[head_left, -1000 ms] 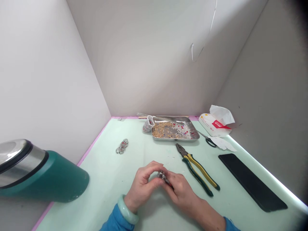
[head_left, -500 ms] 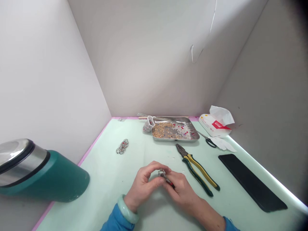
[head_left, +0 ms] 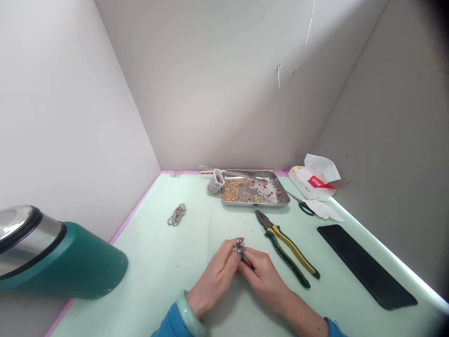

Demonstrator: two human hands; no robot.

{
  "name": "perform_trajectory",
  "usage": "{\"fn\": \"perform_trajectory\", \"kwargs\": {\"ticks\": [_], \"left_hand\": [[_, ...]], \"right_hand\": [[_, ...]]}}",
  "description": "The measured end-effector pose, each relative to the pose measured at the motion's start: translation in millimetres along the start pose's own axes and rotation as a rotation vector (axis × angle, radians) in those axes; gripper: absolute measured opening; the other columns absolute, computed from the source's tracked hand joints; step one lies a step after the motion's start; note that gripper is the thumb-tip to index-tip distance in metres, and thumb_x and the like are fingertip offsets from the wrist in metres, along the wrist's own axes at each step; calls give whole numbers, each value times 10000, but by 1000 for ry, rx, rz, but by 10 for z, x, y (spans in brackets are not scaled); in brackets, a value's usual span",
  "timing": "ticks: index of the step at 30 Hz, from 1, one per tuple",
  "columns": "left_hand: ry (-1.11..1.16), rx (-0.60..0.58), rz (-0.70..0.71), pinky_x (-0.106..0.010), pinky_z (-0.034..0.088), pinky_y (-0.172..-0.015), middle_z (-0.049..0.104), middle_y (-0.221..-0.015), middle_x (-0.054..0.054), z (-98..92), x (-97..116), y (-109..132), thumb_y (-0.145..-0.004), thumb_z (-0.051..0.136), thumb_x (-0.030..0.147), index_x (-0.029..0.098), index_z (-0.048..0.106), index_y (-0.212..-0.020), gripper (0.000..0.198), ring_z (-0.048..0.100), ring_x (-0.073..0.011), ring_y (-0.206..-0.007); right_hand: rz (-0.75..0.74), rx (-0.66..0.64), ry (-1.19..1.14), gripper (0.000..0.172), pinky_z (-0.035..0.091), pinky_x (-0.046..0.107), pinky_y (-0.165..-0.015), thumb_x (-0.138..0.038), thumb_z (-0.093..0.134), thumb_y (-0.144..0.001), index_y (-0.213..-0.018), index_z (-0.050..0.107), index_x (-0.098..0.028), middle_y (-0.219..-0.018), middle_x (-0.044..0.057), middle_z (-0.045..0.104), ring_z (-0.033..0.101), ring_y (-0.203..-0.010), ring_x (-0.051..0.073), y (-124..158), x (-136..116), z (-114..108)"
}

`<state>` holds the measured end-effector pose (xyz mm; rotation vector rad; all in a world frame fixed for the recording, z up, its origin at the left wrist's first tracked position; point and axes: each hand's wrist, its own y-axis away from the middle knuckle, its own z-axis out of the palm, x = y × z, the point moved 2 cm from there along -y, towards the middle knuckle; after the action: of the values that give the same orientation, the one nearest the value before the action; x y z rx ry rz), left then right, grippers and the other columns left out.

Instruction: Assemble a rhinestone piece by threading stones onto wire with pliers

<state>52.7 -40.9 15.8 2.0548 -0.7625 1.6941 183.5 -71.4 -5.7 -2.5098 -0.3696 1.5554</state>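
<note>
In the lower middle, my left hand [head_left: 216, 277] pinches a small silvery beaded loop [head_left: 239, 246] between thumb and fingers. My right hand [head_left: 265, 276] presses close against it, its fingers wrapped round a small tool with a red and black handle [head_left: 249, 263]. That tool's metal end meets the underside of the beaded loop; most of it is hidden by my fingers. Another silvery beaded piece with red beads [head_left: 177, 215] lies on the table to the upper left. Large combination pliers [head_left: 286, 248] with green and yellow handles rest to the right of my hands.
A metal tray [head_left: 255, 204] of gold, clear and coloured beads stands at the back, a bead bag [head_left: 213, 185] beside it. Scissors [head_left: 306, 207], a tissue pack [head_left: 312, 185] and a black flat slab [head_left: 366, 267] are on the right. A green flask [head_left: 80, 260] lies at left.
My left hand has closed in around the beaded loop, its fingers straighter and nearer my thumb. The loop has turned and sits slightly higher. The right hand keeps its grip on the tool.
</note>
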Motion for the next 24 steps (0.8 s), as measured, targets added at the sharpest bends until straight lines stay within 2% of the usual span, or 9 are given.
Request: {"fn": "perform_trajectory", "kwargs": {"ticks": [2,5,10,13,18,20,22,24], "left_hand": [[23,6,-27,-309,453,-828,568,-1012,-80,32,-63,4,-942,293,408,176,501,-1220,418,535,-164,-884],[91,30,-56,-280,454,-665,556,-866,-55,59,-163,-3,-938,249,452,158,535,-1132,453,502,-148,-718],[157,2,-68,-258,410,-569,498,-714,-13,66,-186,-38,-925,246,496,157,541,-964,452,452,-127,-598],[157,-17,-90,-245,383,-520,435,-611,29,58,-152,-43,-923,252,499,167,517,-926,425,414,-115,-532],[90,5,-153,-221,318,-438,371,-502,75,38,-135,-18,-913,283,515,170,500,-941,409,361,-97,-433],[53,-1,-155,-218,316,-430,378,-488,79,23,-123,-18,-913,293,507,166,510,-965,408,366,-96,-414],[10,-22,-113,-225,375,-485,455,-522,58,-4,-93,-32,-921,307,470,156,525,-1001,391,436,-103,-449],[-41,-6,-36,-249,443,-606,580,-678,-3,-50,-56,-52,-916,359,421,147,549,-1028,352,544,-128,-589]], "right_hand": [[43,-3,-66,285,375,220,-562,-292,435,-914,-659,481,-174,-629,-12,520,465,-576,108,4,-24,6],[99,-34,-164,280,399,213,-564,-326,439,-916,-687,495,-176,-632,-12,560,507,-579,110,3,-81,10],[151,-96,-254,249,429,217,-595,-330,469,-902,-710,520,-179,-649,-8,622,561,-601,124,-21,-163,-39],[163,-142,-309,230,433,223,-620,-328,490,-894,-737,556,-174,-664,-6,635,576,-626,133,-35,-191,-85],[220,-196,-359,326,375,210,-565,-371,491,-892,-662,589,-162,-549,-36,517,473,-548,105,-43,-166,-112],[256,-203,-365,378,335,209,-524,-411,487,-887,-614,562,-160,-506,-47,437,408,-513,95,-43,-131,-105],[266,-215,-335,413,302,211,-509,-442,459,-894,-615,561,-155,-516,-47,403,364,-509,89,-41,-95,-93],[262,-176,-263,425,280,213,-507,-468,440,-894,-643,566,-150,-547,-43,395,340,-526,89,-39,-56,-85]]}}
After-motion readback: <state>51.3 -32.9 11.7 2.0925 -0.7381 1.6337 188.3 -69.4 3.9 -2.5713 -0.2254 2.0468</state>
